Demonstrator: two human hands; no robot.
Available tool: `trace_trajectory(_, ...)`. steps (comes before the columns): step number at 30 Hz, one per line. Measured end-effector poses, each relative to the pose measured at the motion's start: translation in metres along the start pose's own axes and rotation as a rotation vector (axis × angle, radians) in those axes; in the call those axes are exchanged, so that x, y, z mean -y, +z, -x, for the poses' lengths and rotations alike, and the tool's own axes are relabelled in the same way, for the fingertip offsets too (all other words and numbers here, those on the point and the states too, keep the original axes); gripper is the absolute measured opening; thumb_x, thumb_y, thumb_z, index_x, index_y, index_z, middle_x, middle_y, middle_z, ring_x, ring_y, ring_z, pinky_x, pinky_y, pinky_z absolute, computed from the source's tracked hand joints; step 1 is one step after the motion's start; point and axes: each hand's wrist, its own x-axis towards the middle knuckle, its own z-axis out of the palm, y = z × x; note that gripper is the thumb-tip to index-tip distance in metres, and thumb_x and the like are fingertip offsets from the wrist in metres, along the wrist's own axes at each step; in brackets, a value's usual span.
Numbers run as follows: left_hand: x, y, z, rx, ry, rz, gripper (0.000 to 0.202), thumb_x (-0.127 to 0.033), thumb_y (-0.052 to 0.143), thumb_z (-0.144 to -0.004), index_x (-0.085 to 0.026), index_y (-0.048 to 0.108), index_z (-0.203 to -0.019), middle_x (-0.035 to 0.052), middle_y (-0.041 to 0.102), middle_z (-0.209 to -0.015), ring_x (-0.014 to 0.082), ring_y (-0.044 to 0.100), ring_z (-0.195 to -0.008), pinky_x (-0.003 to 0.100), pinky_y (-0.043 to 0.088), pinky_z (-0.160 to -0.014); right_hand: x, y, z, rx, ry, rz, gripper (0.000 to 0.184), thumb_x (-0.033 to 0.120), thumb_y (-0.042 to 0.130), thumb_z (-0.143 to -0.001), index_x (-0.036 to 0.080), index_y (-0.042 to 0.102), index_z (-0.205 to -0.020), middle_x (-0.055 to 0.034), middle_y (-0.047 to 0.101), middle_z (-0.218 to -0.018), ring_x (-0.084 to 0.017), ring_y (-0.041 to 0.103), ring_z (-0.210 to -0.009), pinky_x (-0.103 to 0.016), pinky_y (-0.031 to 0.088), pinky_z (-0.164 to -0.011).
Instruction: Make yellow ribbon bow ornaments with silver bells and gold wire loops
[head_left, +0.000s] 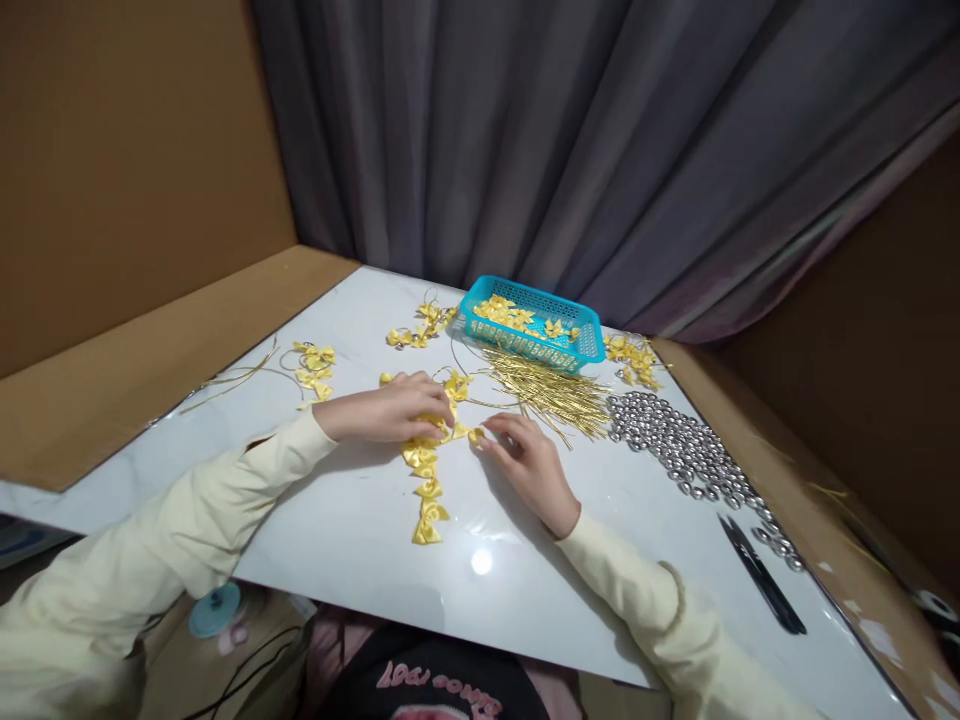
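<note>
My left hand (pixel 394 408) lies palm down on the white tabletop (pixel 360 530), fingers curled over a yellow ribbon bow (pixel 442 425) at the top of a string of yellow bows (pixel 426 490) that runs toward me. My right hand (pixel 529 460) rests beside it, its fingertips pinching a small yellow ribbon piece (pixel 475 434). Both sleeves are pale cream.
A turquoise basket (pixel 536 325) holding yellow bows stands at the back. A bundle of gold wires (pixel 551 390) lies in front of it. Silver bells (pixel 690 450) spread to the right, with black snips (pixel 761 575) near the right edge. More bows (pixel 315 365) lie at left.
</note>
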Motion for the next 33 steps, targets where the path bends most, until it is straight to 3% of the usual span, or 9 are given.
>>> trace_trajectory(2,-0.004,0.004,0.0,0.038,0.052,0.0,0.015,-0.03,0.056,-0.085,-0.028,0.064,-0.098,0.0009,0.059,-0.109,0.0217,0.043,-0.109,0.035,0.025,-0.095,0.009,0.001,0.004,0.018,-0.072,0.083,0.014,0.034,0.061,-0.079,0.021,0.065,-0.084,-0.0086,0.059,-0.096,-0.025,0.05,-0.096,-0.042,0.036,-0.087)
trace_trajectory(5,-0.005,0.009,0.0,0.076,0.098,0.0,0.013,-0.026,0.063,-0.079,-0.027,0.064,-0.092,0.0008,0.057,-0.109,0.0223,0.042,-0.109,0.036,0.024,-0.096,0.024,0.006,0.012,0.098,-0.146,0.154,0.014,0.036,0.063,-0.079,0.022,0.063,-0.079,-0.0065,0.058,-0.088,-0.025,0.048,-0.091,-0.041,0.036,-0.083)
trace_trajectory(9,-0.002,0.01,0.0,0.099,0.11,-0.004,0.012,-0.024,0.066,-0.075,-0.025,0.063,-0.087,0.0008,0.058,-0.108,0.0226,0.041,-0.109,0.035,0.024,-0.096,0.032,0.013,0.016,0.218,-0.2,0.259,0.029,0.044,0.068,-0.073,0.023,0.059,-0.092,-0.004,0.059,-0.093,-0.023,0.048,-0.091,-0.037,0.038,-0.079)
trace_trajectory(14,0.004,0.0,0.005,0.074,-0.023,-0.021,0.036,-0.024,0.066,-0.071,-0.022,0.054,-0.105,0.0043,0.057,-0.105,0.0248,0.043,-0.103,0.035,0.031,-0.087,0.022,0.011,0.01,0.147,-0.16,0.345,0.029,0.041,0.064,-0.077,0.02,0.053,-0.094,-0.0068,0.058,-0.096,-0.023,0.049,-0.091,-0.037,0.037,-0.079)
trace_trajectory(18,0.01,-0.009,0.007,0.013,-0.084,-0.03,0.042,-0.032,0.058,-0.079,-0.021,0.045,-0.118,0.0056,0.057,-0.109,0.0228,0.045,-0.103,0.032,0.031,-0.088,0.016,0.007,0.005,0.094,-0.142,0.351,0.023,0.037,0.062,-0.079,0.02,0.052,-0.091,-0.0076,0.057,-0.096,-0.024,0.049,-0.09,-0.038,0.038,-0.079)
trace_trajectory(23,0.013,-0.01,0.003,-0.055,-0.099,-0.094,0.019,-0.028,0.044,-0.087,-0.021,0.055,-0.102,0.0048,0.06,-0.106,0.0235,0.043,-0.106,0.038,0.026,-0.092,0.013,0.009,0.005,0.076,-0.154,0.349,0.02,0.031,0.061,-0.078,0.021,0.052,-0.093,-0.0071,0.058,-0.097,-0.024,0.05,-0.091,-0.039,0.038,-0.081)
trace_trajectory(29,0.025,-0.012,0.003,-0.232,-0.182,-0.161,0.023,-0.027,0.038,-0.089,-0.018,0.053,-0.102,0.0091,0.056,-0.109,0.0257,0.041,-0.109,0.043,0.025,-0.094,0.007,0.008,0.005,0.003,-0.165,0.345,0.026,0.024,0.053,-0.082,0.02,0.046,-0.106,-0.0097,0.055,-0.104,-0.024,0.049,-0.098,-0.039,0.039,-0.085)
trace_trajectory(33,0.036,-0.016,0.004,-0.306,-0.242,-0.155,0.024,-0.029,0.036,-0.089,-0.018,0.053,-0.102,0.0088,0.056,-0.112,0.0256,0.042,-0.111,0.042,0.029,-0.094,0.002,0.003,-0.016,0.008,-0.227,0.39,0.02,0.02,0.046,-0.085,0.02,0.05,-0.104,-0.0108,0.055,-0.113,-0.025,0.047,-0.105,-0.04,0.035,-0.088)
